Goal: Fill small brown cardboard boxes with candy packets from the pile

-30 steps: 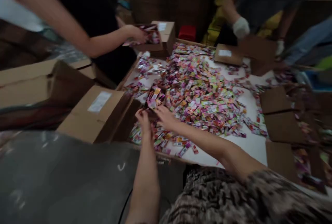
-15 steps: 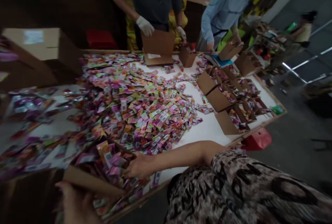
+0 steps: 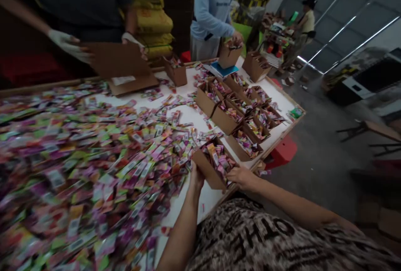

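Between my two hands is a small cardboard box (image 3: pixel 209 171) filled with colourful snack packets (image 3: pixel 216 157), near the table's front edge. My left hand (image 3: pixel 196 177) grips its left side, the fingers partly hidden beneath and behind the cardboard. On the opposite side, my right hand (image 3: pixel 242 177) is closed around the box's right edge, fingers by the packets. Just beyond it stand several more filled cardboard boxes (image 3: pixel 228 119), packed side by side. A wide heap of loose packets (image 3: pixel 103 166) spreads over the table to the left.
Across the white table (image 3: pixel 184 114), a gloved co-worker (image 3: pixel 78 3) handles an open carton (image 3: pixel 122 66). Another person in light blue (image 3: pixel 213 7) touches a filled box (image 3: pixel 230 55) above a blue scale-like slab (image 3: pixel 224 69). A red stool (image 3: pixel 282 152) stands beyond the table's right edge.
My view has swung right. The filled box has moved in my hands from the heap's left side to beside the grouped boxes on the right.
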A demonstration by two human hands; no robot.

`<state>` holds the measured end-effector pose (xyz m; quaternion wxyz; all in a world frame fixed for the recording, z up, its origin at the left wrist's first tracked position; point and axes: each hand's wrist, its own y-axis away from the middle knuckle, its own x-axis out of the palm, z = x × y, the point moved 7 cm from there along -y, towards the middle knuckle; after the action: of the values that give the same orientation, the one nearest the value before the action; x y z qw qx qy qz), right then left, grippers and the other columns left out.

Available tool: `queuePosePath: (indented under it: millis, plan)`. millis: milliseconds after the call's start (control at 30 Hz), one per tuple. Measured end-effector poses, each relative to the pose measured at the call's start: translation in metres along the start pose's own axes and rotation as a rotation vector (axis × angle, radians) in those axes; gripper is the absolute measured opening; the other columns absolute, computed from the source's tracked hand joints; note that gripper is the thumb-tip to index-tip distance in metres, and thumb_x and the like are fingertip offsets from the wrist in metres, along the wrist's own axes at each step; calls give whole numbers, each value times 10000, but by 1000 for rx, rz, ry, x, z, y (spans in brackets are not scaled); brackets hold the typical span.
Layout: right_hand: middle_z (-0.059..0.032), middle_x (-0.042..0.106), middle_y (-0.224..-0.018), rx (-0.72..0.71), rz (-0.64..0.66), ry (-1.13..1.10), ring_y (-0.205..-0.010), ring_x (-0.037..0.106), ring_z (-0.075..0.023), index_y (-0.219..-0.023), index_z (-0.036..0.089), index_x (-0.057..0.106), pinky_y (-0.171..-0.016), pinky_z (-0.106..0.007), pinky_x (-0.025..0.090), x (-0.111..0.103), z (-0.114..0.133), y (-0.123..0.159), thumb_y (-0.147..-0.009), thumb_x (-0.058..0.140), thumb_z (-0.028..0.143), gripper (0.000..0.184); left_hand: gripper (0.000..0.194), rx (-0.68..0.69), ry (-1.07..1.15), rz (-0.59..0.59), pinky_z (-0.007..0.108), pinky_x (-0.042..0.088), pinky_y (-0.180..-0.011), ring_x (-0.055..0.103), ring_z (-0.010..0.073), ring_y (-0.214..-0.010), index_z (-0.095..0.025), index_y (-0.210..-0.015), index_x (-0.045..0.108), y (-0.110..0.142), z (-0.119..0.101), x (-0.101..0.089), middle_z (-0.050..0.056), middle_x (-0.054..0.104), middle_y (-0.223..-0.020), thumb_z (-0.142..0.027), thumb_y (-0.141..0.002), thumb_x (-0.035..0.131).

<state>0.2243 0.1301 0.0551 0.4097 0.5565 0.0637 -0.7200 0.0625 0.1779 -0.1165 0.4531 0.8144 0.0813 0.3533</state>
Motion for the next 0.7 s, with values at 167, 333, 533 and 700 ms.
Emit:
queuePosePath:
  millis: [167,333,533,700]
  plan:
    - [-110,743,-1127,432,102,99,-1217,534,-296,-1098,205,731,-1057,-520,262,6,-118,27,-974,417,102,352,701,-231,-479,81,685,472,-986,470,402,-1399,-281,-1412,509,-44,81,95,187,470,-1546,-762,-908,434]
    - [-118,709,-1264,300,184,93,-1255,540,-299,-1213,213,705,-1087,-529,286,11,-146,2,-944,460,101,381,830,-151,-592,164,555,517,-936,551,393,-1293,-270,-1338,549,-58,70,107,185,520,-1495,-890,-799,431]
    - [-114,754,-1193,195,-120,73,-1145,668,-297,-1132,240,778,-990,-450,465,-9,-184,30,-910,467,255,381,604,126,-469,-25,426,514,-923,631,317,-1132,-198,-1067,700,-9,-29,52,144,698,-1213,-584,-634,868]
    - [-178,778,-1065,72,-160,73,-896,757,-333,-1033,165,789,-777,-451,585,-33,-205,-20,-839,392,450,527,306,729,-20,-571,305,545,-752,677,193,-811,-165,-904,700,203,-180,-166,87,727,-872,-369,-719,834]
